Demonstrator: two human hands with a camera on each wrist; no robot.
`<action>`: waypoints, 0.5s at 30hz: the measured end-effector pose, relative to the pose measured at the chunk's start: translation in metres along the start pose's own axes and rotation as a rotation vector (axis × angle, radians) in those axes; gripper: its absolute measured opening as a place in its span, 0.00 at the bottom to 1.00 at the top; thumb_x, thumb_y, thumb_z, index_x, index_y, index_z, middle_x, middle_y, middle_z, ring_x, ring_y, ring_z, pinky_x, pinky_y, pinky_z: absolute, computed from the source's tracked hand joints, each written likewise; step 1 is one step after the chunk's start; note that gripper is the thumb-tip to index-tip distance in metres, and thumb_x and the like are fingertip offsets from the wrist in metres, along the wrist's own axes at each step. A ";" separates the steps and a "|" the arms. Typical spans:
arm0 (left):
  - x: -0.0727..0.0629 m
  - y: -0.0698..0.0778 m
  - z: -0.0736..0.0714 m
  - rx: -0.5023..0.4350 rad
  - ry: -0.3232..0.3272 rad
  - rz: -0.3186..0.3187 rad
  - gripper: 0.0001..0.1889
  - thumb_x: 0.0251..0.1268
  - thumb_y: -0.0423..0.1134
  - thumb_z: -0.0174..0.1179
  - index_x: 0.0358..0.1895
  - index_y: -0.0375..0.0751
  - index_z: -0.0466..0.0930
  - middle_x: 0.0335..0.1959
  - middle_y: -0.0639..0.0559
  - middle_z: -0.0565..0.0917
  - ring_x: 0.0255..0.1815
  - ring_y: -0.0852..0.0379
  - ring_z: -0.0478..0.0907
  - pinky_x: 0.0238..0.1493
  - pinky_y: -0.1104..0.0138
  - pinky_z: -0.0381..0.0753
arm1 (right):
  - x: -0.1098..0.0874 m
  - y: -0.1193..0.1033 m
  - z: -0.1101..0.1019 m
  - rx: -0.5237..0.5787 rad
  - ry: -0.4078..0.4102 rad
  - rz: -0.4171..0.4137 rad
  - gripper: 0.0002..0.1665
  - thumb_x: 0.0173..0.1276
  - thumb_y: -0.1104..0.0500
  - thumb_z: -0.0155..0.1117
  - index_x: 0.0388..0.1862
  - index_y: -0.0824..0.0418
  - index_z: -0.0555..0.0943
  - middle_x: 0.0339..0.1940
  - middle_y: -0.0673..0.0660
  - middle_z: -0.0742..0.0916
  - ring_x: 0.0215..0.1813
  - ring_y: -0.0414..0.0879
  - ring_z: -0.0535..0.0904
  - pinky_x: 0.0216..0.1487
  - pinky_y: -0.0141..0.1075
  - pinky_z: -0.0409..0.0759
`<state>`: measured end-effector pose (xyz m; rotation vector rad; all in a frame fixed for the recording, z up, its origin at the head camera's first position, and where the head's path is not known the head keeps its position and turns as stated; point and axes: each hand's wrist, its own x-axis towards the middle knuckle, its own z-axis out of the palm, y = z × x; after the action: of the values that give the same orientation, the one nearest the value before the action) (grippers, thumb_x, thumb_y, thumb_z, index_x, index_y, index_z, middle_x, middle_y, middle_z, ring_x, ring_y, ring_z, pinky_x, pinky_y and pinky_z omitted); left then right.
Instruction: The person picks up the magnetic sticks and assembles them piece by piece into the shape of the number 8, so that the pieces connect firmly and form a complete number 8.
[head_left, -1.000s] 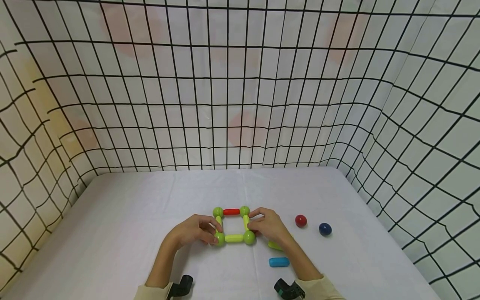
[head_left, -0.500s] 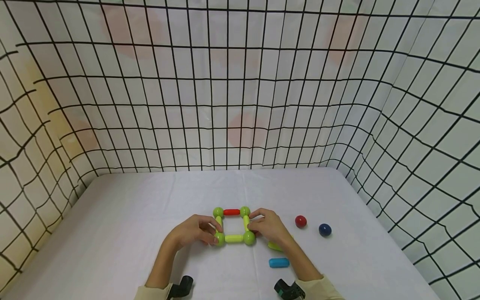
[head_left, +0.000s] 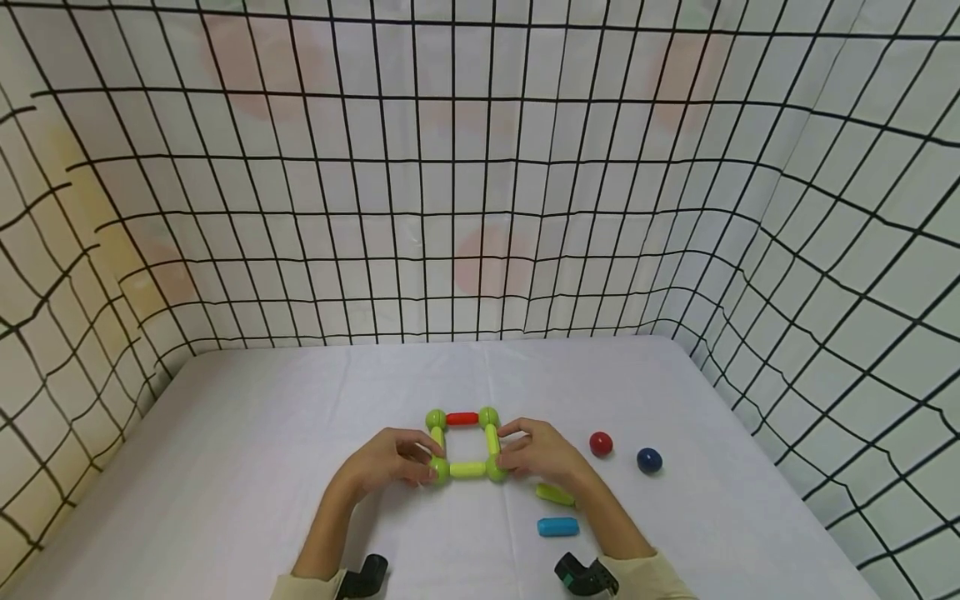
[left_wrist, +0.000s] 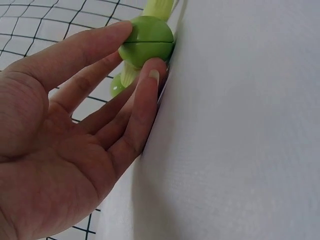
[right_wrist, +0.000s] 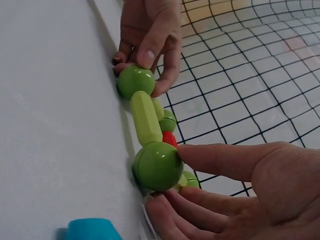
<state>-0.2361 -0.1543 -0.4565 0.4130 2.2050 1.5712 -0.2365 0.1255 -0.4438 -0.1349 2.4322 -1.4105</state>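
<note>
A small square of magnetic building pieces lies flat on the white-covered table. Green balls form its corners, three sides are yellow-green rods [head_left: 468,470], and the far side is a red rod [head_left: 462,418]. My left hand [head_left: 390,460] pinches the near-left green ball [left_wrist: 147,40] between thumb and fingers. At the near-right corner, my right hand [head_left: 543,454] grips another green ball [right_wrist: 159,166], thumb on one side and fingertips beneath. Both far balls, one at the left [head_left: 436,418] and one at the right [head_left: 488,416], are untouched.
Right of the square lie a red ball [head_left: 601,443] and a dark blue ball [head_left: 649,460]. A loose yellow-green rod [head_left: 555,494] and a blue rod [head_left: 558,527] lie beside my right forearm. Black grid lines [head_left: 453,212] cover the white walls behind and at both sides.
The square has shifted slightly away from me. My right hand has moved from the right-hand rod down to the near-right ball, and more of the loose yellow-green rod shows.
</note>
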 end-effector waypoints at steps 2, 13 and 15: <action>0.001 0.000 0.001 0.000 0.015 -0.004 0.17 0.57 0.32 0.72 0.50 0.36 0.86 0.43 0.44 0.88 0.36 0.57 0.83 0.38 0.63 0.83 | 0.000 0.000 -0.001 0.000 -0.014 -0.005 0.31 0.62 0.58 0.75 0.63 0.62 0.78 0.48 0.59 0.90 0.42 0.47 0.87 0.50 0.45 0.85; 0.000 0.000 0.005 0.036 0.144 0.000 0.19 0.60 0.37 0.71 0.55 0.38 0.86 0.49 0.41 0.88 0.36 0.55 0.85 0.39 0.62 0.83 | 0.006 0.006 0.003 -0.041 0.085 -0.021 0.27 0.63 0.53 0.75 0.61 0.58 0.82 0.49 0.58 0.91 0.45 0.46 0.87 0.51 0.45 0.84; 0.001 0.000 0.006 0.041 0.160 -0.011 0.19 0.61 0.38 0.71 0.55 0.39 0.87 0.50 0.41 0.88 0.36 0.55 0.85 0.39 0.63 0.83 | 0.006 0.007 0.003 -0.039 0.100 -0.015 0.26 0.63 0.53 0.75 0.60 0.57 0.83 0.50 0.57 0.91 0.46 0.46 0.87 0.51 0.44 0.84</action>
<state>-0.2341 -0.1492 -0.4581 0.2954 2.3576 1.6055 -0.2410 0.1248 -0.4523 -0.0939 2.5452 -1.4089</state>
